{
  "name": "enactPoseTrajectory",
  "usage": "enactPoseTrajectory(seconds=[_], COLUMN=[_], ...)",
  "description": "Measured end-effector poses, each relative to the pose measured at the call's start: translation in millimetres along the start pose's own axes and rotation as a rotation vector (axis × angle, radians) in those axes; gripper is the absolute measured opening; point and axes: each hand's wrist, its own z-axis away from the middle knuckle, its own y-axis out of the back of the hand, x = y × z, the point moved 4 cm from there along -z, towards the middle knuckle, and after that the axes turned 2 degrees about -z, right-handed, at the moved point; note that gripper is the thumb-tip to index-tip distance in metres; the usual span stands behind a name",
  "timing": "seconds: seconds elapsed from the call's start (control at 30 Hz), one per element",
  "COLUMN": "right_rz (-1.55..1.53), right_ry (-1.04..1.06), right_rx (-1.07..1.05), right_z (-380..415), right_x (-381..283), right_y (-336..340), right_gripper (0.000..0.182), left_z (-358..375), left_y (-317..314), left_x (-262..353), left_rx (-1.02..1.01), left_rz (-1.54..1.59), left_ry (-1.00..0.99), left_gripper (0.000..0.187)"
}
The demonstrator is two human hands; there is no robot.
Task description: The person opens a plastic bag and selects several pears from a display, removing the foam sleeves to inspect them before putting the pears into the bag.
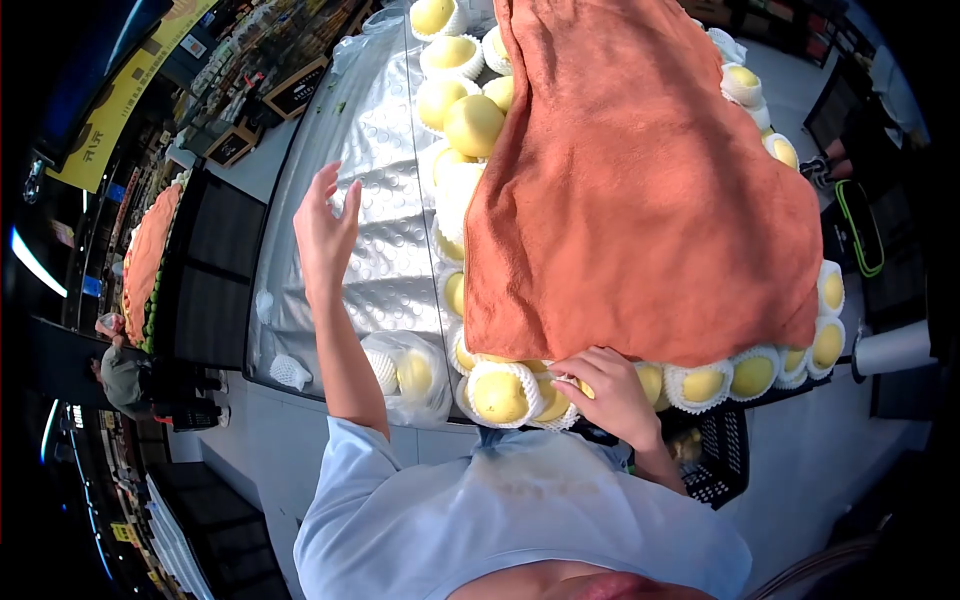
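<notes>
My left hand (327, 235) is raised above the silver padded liner (385, 215), fingers apart and holding nothing. At the front edge of the display, my right hand (605, 388) rests by the hem of an orange cloth (640, 200), its fingers bent over the yellow fruit there; whether they grip anything is hidden. The cloth covers the middle of the pile. Round yellow fruits in white foam nets, such as one at the front (499, 394), line its edges. Bare yellow fruit (474, 126) sits left of the cloth.
A bagged fruit (413, 374) and an empty foam net (290, 372) lie near the front left edge. Below the display is a black basket (722, 455). A person (130, 380) stands at the far left, and another person's legs (838, 155) show at right.
</notes>
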Motion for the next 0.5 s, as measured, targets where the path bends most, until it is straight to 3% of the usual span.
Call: enactPoseTrajectory(seconds=[0.07, 0.2, 0.3, 0.4, 0.5], right_rz=[-0.017, -0.043, -0.042, -0.068, -0.093], right_ry=[0.008, -0.023, -0.037, -0.066, -0.072], right_rx=[-0.010, -0.024, -0.033, -0.041, 0.000], right_z=[0, -1, 0, -3, -4], right_x=[1, 2, 5, 6, 8], right_y=[0, 1, 2, 6, 7], right_gripper=[0.015, 0.015, 0.019, 0.022, 0.018], left_z=[-53, -159, -221, -269, -306], left_y=[-34, -88, -125, -164, -203], left_x=[18, 54, 73, 81, 81], left_rx=[-0.011, 0.015, 0.067, 0.034, -0.125], left_rz=[0.115, -0.080, -0.109, -0.094, -0.316], left_ry=[-0.134, -0.504, -0.583, -0.494, -0.468], left_gripper=[0.044, 0.066, 0.080, 0.096, 0.114])
